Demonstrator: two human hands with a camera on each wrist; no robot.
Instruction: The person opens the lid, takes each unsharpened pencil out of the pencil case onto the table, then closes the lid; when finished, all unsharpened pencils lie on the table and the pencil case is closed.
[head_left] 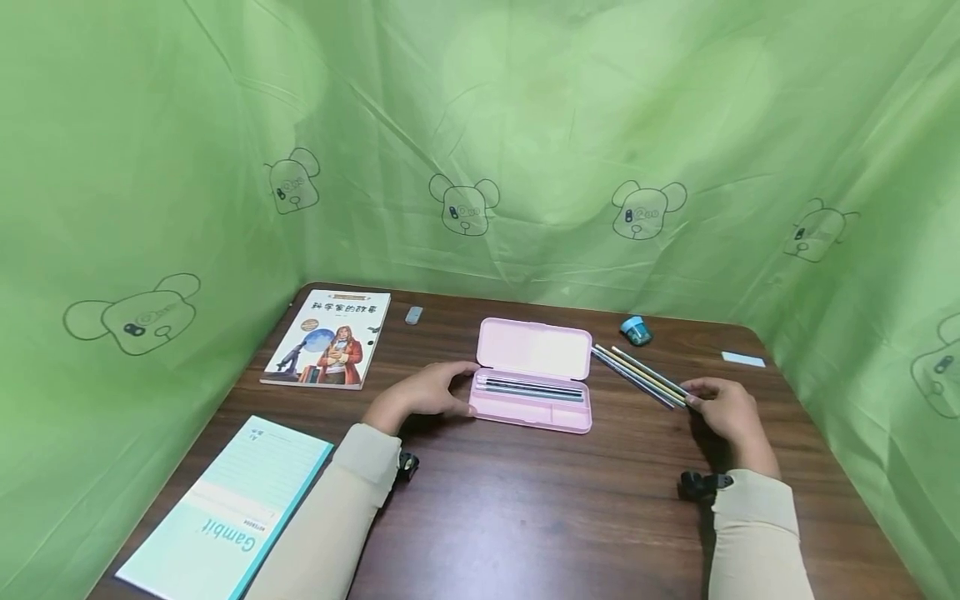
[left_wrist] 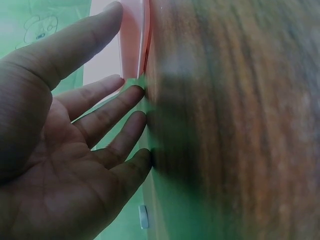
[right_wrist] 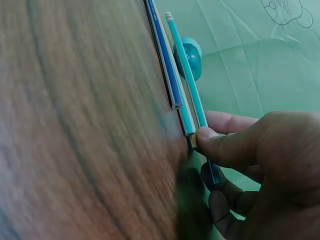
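A pink pencil case [head_left: 512, 408] lies with its lid [head_left: 534, 348] folded back. Several dark pencils [head_left: 532, 388] rest in its rear compartment. My left hand [head_left: 429, 390] is at the case's left end, thumb by the front corner and index finger by the hinge. In the left wrist view its fingers [left_wrist: 110, 120] are spread and fairly straight. With thumb and fingers, my right hand [head_left: 726, 408] pinches the lower end of a teal pencil [right_wrist: 186, 65], tilted just above the others. Beside it, several loose pencils [head_left: 633, 379] lie on the table, including a blue one [right_wrist: 167, 70].
Behind the pencils stands a teal sharpener [head_left: 637, 331]. A white strip [head_left: 742, 359] lies at the far right and a grey eraser [head_left: 413, 315] at the back. On the left are a book [head_left: 330, 342] and a notebook [head_left: 232, 508]. Green curtains [head_left: 525, 150] enclose the table [head_left: 540, 525].
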